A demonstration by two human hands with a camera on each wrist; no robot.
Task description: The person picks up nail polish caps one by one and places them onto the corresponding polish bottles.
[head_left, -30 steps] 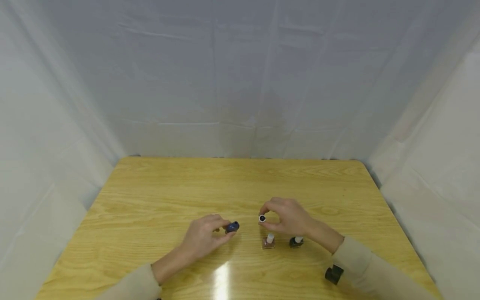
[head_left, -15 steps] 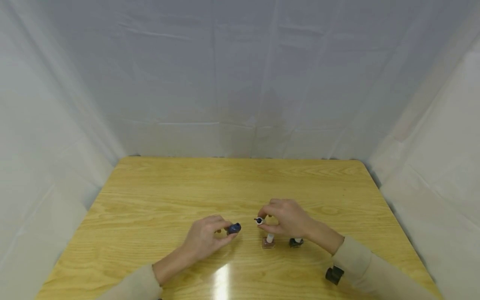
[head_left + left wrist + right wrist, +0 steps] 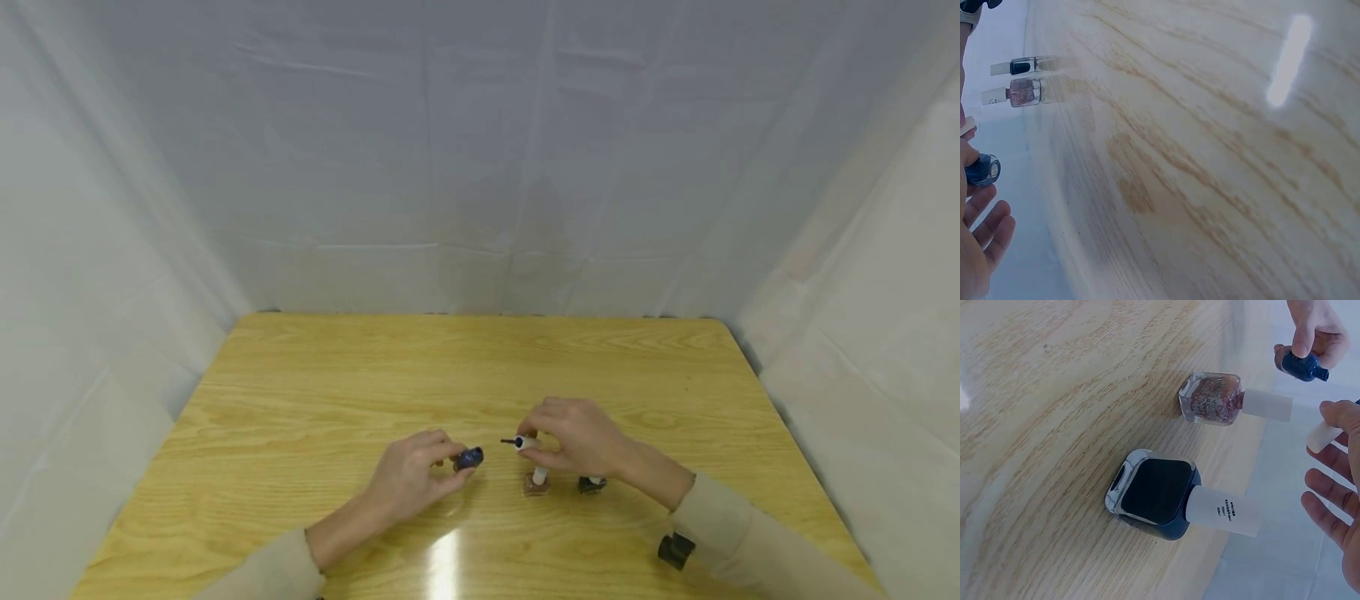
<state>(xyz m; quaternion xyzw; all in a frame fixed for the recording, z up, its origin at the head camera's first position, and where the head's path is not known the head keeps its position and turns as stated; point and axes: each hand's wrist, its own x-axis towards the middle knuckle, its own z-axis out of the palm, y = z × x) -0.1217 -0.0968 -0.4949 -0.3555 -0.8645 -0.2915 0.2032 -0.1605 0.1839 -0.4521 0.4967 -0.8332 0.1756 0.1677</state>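
My left hand (image 3: 412,473) pinches an uncapped blue nail polish bottle (image 3: 469,458) above the table, its open neck tilted toward the right. In the right wrist view that bottle (image 3: 1300,365) shows its bare dark neck. My right hand (image 3: 573,435) holds the white cap (image 3: 527,443) between thumb and fingers, with its dark brush pointing left at the bottle. A small gap lies between brush tip and bottle. Just below the right hand stand a capped pink glitter nail polish bottle (image 3: 536,485) and a capped dark nail polish bottle (image 3: 592,485), both upright.
A wooden table (image 3: 360,375) lies beneath both hands, with pale sheeting (image 3: 480,167) hanging behind it and at both sides. A black wrist camera (image 3: 676,550) sits under the right sleeve. Light glares off the table's front (image 3: 443,558).
My right hand has turned the cap, so the brush that pointed toward the head camera now points left. My left hand has shifted the blue bottle very slightly right.
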